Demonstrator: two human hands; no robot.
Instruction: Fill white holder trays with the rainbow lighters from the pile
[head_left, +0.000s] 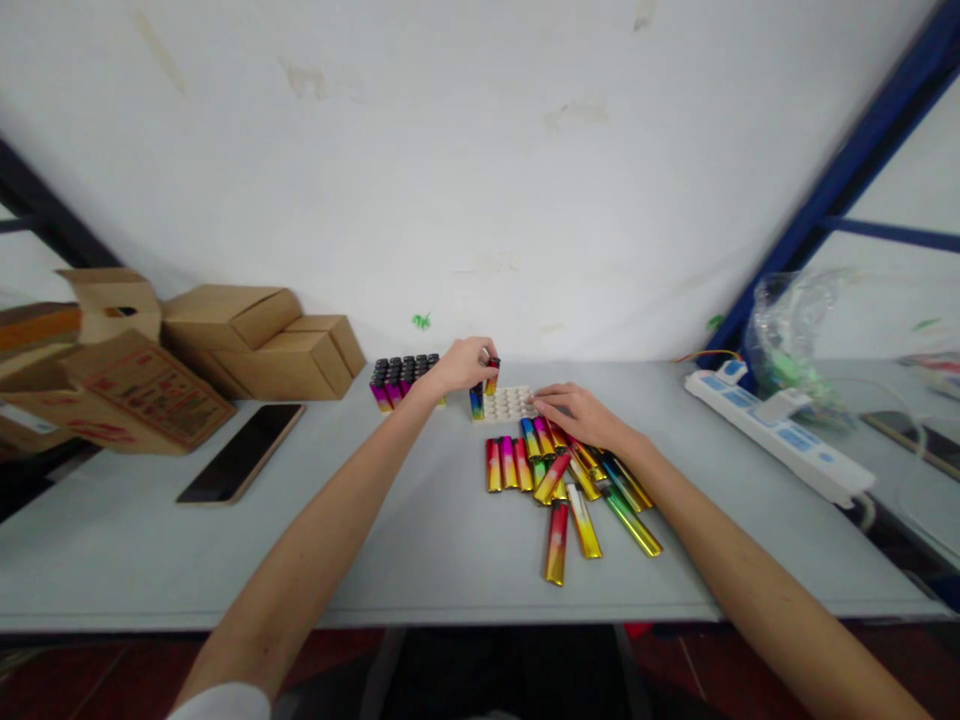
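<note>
My left hand (463,364) is closed on a red and gold lighter (492,378), upright over a white tray (507,405) with rows of small holes. A blue lighter (476,402) stands at the tray's left end, partly behind my fingers. At the right end, my right hand (576,414) has its fingertips on the tray's edge, with the thumb side toward me. Just in front of that hand lies a loose pile of shiny lighters (556,478), red, pink, blue and green fading to gold. Behind my left wrist, several purple lighters (394,388) with black tops stand in rows.
Cardboard boxes (255,340) are stacked at the left, with an open carton (142,390) before them. A dark phone (244,455) lies near them. On the right are a white power strip (776,430) and a clear plastic bag (795,330). A wall (480,180) closes the grey table's back.
</note>
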